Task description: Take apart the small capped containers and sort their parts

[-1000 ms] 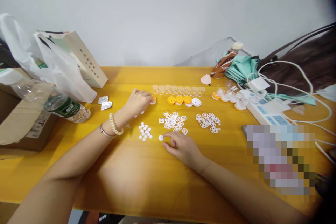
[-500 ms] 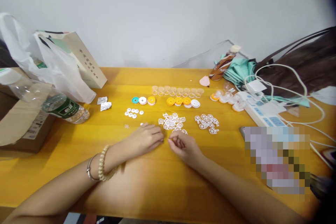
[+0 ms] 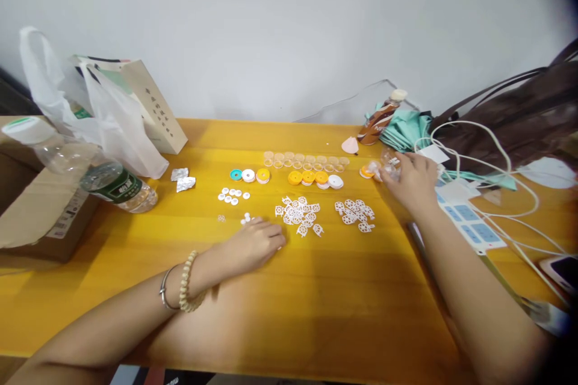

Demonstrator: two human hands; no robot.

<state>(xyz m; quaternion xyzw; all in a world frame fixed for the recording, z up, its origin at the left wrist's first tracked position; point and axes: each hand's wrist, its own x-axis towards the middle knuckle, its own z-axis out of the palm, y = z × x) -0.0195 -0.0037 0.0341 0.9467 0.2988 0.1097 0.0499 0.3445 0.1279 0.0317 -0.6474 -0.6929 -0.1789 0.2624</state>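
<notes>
- My left hand (image 3: 253, 245) rests palm-down on the yellow counter (image 3: 316, 301), fingers loosely curled beside a few small white discs (image 3: 246, 218). I cannot tell whether anything is pinched under it.
- My right hand (image 3: 409, 177) is stretched far right to the cluster of clear-and-orange caps (image 3: 371, 171) by the white power strip (image 3: 469, 222). Its fingers are bent over the caps and touch them; whether they are closed on one is hidden from my view.
- The parts lie sorted by kind, which looks meant to let each hand draw from its own group: a row of clear rings (image 3: 307, 160) at the back, yellow caps (image 3: 308, 177) just in front, and a teal disc (image 3: 235, 174) with two white-topped ones to the left.
- Two heaps of white lattice pieces (image 3: 298, 210) (image 3: 355, 214) sit in the middle, near both hands.
- A second group of white discs (image 3: 231, 195) lies apart from the ones by my left hand.
- Off to the left, clear of the parts, lie a water bottle (image 3: 112, 183) on its side, crumpled foil (image 3: 183, 179) and a paper bag (image 3: 153, 105).
</notes>
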